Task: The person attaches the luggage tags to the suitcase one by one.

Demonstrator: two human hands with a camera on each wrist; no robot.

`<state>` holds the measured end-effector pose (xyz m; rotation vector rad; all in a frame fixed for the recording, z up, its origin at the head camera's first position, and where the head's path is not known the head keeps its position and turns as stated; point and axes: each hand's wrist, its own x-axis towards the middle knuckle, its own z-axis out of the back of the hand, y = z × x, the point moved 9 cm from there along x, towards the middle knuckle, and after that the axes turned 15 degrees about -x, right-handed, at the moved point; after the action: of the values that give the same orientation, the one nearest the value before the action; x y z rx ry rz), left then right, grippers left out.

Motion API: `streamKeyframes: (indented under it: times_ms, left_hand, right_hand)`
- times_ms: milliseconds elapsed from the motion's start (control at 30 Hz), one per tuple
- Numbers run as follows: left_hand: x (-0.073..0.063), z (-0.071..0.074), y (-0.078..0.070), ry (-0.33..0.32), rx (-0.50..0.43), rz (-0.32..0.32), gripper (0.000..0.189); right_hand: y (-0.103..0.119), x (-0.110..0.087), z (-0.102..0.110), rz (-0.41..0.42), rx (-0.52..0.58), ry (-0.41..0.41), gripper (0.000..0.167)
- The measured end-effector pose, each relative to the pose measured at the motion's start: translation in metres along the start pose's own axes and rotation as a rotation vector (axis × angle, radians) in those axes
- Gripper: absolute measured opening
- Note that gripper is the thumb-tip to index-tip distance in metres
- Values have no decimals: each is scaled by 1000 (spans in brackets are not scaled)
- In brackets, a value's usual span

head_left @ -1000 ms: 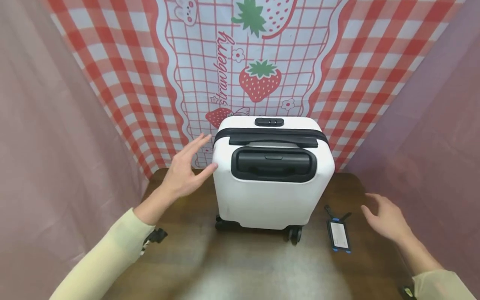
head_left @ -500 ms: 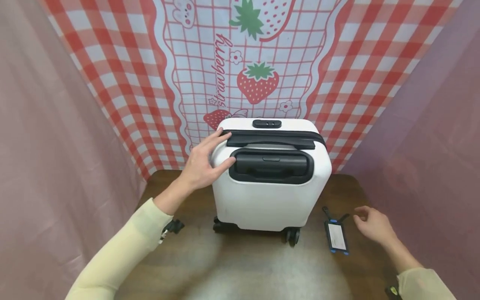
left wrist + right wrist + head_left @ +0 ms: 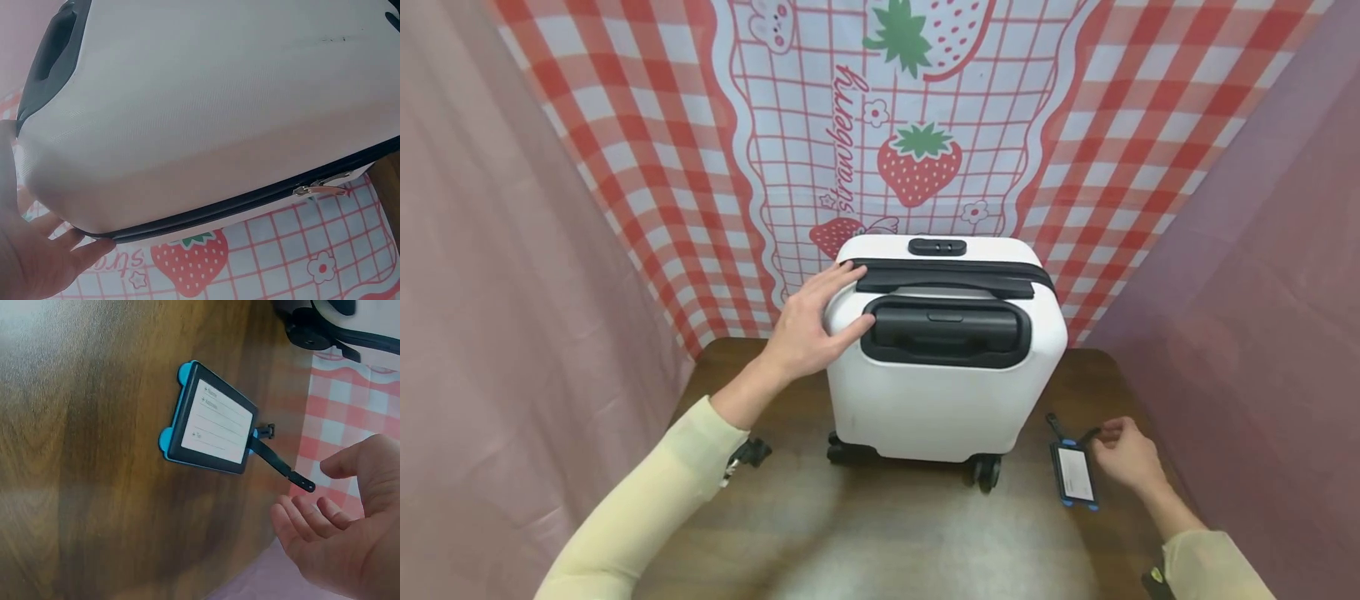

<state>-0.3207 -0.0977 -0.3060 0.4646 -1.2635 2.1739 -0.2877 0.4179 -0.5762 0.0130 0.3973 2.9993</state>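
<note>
The luggage tag (image 3: 215, 425) lies on the table (image 3: 925, 533), right of the suitcase (image 3: 925, 408), its strap (image 3: 275, 459) jutting accessibly toward my right hand (image 3: 344, 528), parted, gripping nothing; I rest the left hand (image 3: 805, 332), spread, on the suitcase's corner, apparently steadying it.

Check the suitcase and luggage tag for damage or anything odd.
Small dark marks on the white suitcase, in the left wrist view, interrupt its otherwise plain side; scuffs or dirt, I can't tell. The luggage tag lies on the table with its strap undone, but shows no damage.
</note>
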Motion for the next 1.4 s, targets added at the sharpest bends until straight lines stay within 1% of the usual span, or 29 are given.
streamKeyframes:
  times_ms: [133, 367, 533, 667, 800, 1033, 1167, 1400]
  left_hand:
    - [-1, -1, 1, 1, 10, 7, 67]
    - [-3, -3, 3, 1, 11, 7, 68]
    - [-4, -4, 4, 0, 9, 1, 67]
    - [-5, -4, 4, 0, 6, 4, 67]
    - [-5, -4, 4, 4, 8, 10, 68]
    - [-5, -4, 5, 2, 7, 10, 67]
    - [-4, -4, 5, 0, 6, 8, 67]
    - [-4, -3, 4, 2, 14, 9, 67]
  right_hand:
    - [-5, 0, -6, -31, -8, 29, 48]
    - [-12, -1, -28, -74, -18, 112, 51]
    - [-13, 1, -40, -76, -21, 140, 52]
    - [-12, 1, -47, -62, -25, 143, 50]
    - [-9, 2, -53, -30, -32, 151, 51]
    - [-2, 4, -58, 36, -72, 133, 60]
    - [0, 6, -59, 53, -91, 129, 63]
    - [-2, 9, -60, 65, -81, 102, 58]
